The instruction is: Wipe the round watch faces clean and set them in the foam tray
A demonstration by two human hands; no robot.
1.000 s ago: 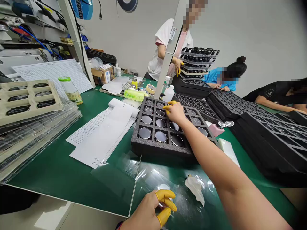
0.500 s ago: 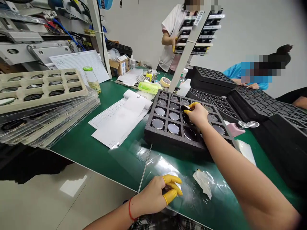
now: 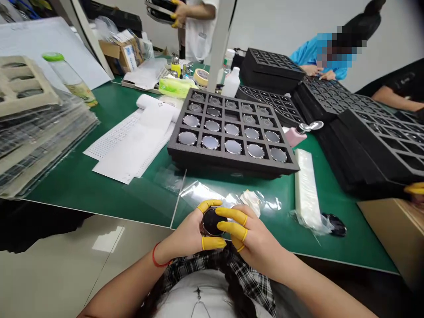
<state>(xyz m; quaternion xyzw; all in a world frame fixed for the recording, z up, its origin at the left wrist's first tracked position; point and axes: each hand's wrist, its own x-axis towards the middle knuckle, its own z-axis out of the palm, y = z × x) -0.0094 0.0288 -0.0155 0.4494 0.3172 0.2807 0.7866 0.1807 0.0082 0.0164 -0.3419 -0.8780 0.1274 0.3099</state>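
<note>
A round black-faced watch case [image 3: 213, 221] with a metal rim is held close to my body at the table's front edge. My left hand [image 3: 195, 232], in yellow finger cots, grips it by the edge between thumb and fingers. Across its face lie the fingers of my right hand [image 3: 240, 227], also in yellow cots, closed on its right side. Something whitish shows behind the right fingers, too hidden to name. Beyond my hands is a black foam tray [image 3: 232, 160] with round watch cases in its compartments; one compartment [image 3: 232, 115] in the second row from the back looks dark.
Crumpled paper [image 3: 251, 202] and clear film lie before the tray. A white wrapped block [image 3: 306, 187] and pink bottle [image 3: 294, 136] stand right. Papers [image 3: 126, 145] and stacked trays [image 3: 39, 145] are left. More foam trays [image 3: 361, 163] and co-workers are beyond.
My right hand has come back from the foam tray to meet my left hand, and a watch case is now between them. The view has shifted; the standing co-worker appears farther left.
</note>
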